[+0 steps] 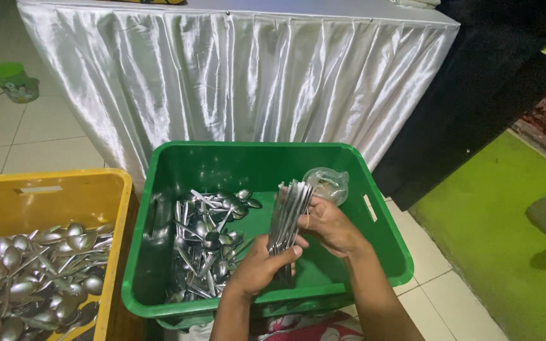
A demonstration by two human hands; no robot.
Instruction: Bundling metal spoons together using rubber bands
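Over a green plastic crate, my left hand grips the lower part of a bundle of metal cutlery handles, held upright. My right hand closes around the same bundle from the right, and a thin band seems to sit by its fingers. Several loose metal spoons lie heaped in the left half of the crate. A crumpled clear plastic bag rests in the crate behind the bundle.
A yellow crate at the left holds several more spoons. A table with a white satin skirt stands behind. Green carpet lies at the right, tiled floor at the left with a green-lidded container.
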